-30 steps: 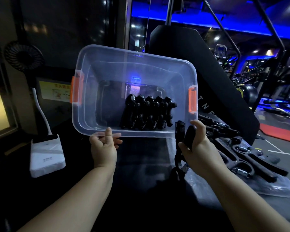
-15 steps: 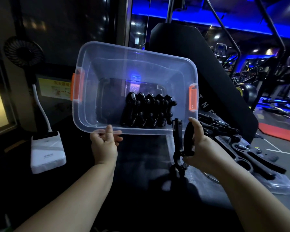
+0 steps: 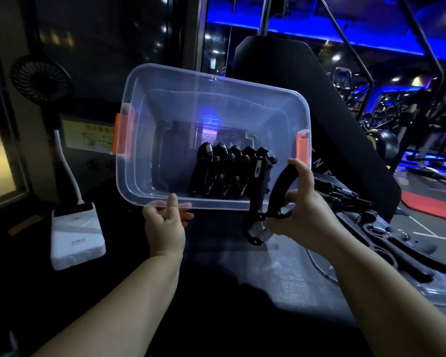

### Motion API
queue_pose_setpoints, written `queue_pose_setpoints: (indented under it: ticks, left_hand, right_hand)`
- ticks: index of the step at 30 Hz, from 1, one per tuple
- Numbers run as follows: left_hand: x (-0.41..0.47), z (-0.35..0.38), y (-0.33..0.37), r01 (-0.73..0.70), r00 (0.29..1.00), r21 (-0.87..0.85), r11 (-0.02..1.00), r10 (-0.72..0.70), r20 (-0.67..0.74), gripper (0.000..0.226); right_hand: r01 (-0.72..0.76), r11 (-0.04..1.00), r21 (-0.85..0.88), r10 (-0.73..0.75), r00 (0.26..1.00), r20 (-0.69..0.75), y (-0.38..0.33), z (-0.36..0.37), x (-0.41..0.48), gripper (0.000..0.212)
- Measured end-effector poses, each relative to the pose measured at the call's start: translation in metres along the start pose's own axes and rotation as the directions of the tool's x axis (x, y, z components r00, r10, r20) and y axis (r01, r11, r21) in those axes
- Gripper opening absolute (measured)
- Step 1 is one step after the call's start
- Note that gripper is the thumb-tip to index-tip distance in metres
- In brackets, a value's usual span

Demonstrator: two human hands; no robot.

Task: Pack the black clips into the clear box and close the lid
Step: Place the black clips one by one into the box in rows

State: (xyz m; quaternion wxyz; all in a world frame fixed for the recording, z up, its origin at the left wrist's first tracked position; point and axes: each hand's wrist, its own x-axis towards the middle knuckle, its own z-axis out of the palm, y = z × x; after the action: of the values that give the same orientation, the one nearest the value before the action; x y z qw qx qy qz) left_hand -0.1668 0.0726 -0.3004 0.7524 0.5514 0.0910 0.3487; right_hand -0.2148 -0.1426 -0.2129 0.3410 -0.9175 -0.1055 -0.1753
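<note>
Right grip (image 3: 301, 215) curled round one black clip (image 3: 278, 186) at the 5 o'clock corner of the clear box (image 3: 211, 81); left grip (image 3: 165, 222) pinching the near rim at 6 o'clock.
Both forearms are stretched forward. The box is tipped mouth toward the camera, lid off, with a row of clips (image 3: 229, 173) stood in its lower right. Its left half is unfilled. Loose clips (image 3: 397, 243) are heaped at 3 o'clock on the table (image 3: 229, 292), dim and partly hidden by the right forearm.

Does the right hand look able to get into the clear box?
Probably yes: the clear box tilts open toward the right hand and its black clip; the left hand grips the rim further left.
</note>
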Motion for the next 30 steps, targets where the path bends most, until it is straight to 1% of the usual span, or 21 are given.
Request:
queue_pose_setpoints:
  ticks: [4, 7, 9, 15, 19, 21, 24, 27, 28, 30]
  left_hand:
    - [0.001, 0.0, 0.001, 0.026, 1.0, -0.033, 0.999, -0.026, 0.009, 0.025]
    - [0.001, -0.002, 0.001, 0.046, 0.999, -0.061, 0.997, -0.046, 0.013, 0.019]
    - [0.002, -0.002, -0.001, 0.065, 0.998, -0.072, 0.995, -0.065, 0.003, 0.015]
    - [0.005, -0.003, -0.003, 0.062, 0.996, -0.063, 0.996, -0.066, -0.065, 0.02]
    - [0.007, -0.004, -0.005, 0.049, 0.997, -0.061, 0.997, -0.052, -0.054, 0.02]
    - [0.008, -0.004, -0.007, 0.046, 0.998, -0.064, 0.997, -0.049, -0.049, 0.02]
    - [0.009, -0.005, -0.011, 0.022, 0.998, -0.024, 0.999, -0.024, -0.052, 0.02]
    - [0.01, -0.005, -0.013, 0.022, 0.999, -0.006, 1.0, -0.022, -0.045, 0.02]
    - [0.01, -0.005, -0.013, 0.022, 0.999, -0.018, 1.0, -0.023, -0.045, 0.02]
    - [0.009, -0.004, -0.014, 0.013, 0.999, -0.056, 0.998, -0.016, -0.046, 0.027]
  right_hand:
    - [-0.012, 0.973, 0.231, 0.025, 0.998, -0.054, -0.02, 0.008, 0.021, 0.111]
    - [0.006, 0.966, 0.258, 0.018, 0.996, -0.091, -0.035, 0.019, 0.041, 0.108]
    - [-0.008, 0.977, 0.211, 0.026, 0.996, -0.084, -0.043, 0.029, 0.055, 0.107]
    - [-0.05, 0.999, 0.002, 0.05, 0.998, -0.044, -0.059, 0.068, 0.099, 0.105]
    - [-0.074, 0.989, -0.131, 0.075, 0.997, 0.008, -0.072, 0.096, 0.117, 0.105]
    - [-0.061, 0.983, -0.173, 0.066, 0.997, 0.028, -0.075, 0.111, 0.126, 0.105]
    - [-0.026, 0.97, -0.242, 0.037, 0.998, 0.042, -0.077, 0.127, 0.139, 0.102]
    - [-0.026, 0.95, -0.31, 0.05, 0.996, 0.071, -0.078, 0.139, 0.153, 0.103]
    - [-0.026, 0.94, -0.341, 0.057, 0.995, 0.079, -0.079, 0.143, 0.158, 0.1]
    - [-0.025, 0.929, -0.369, 0.064, 0.994, 0.092, -0.079, 0.148, 0.167, 0.086]
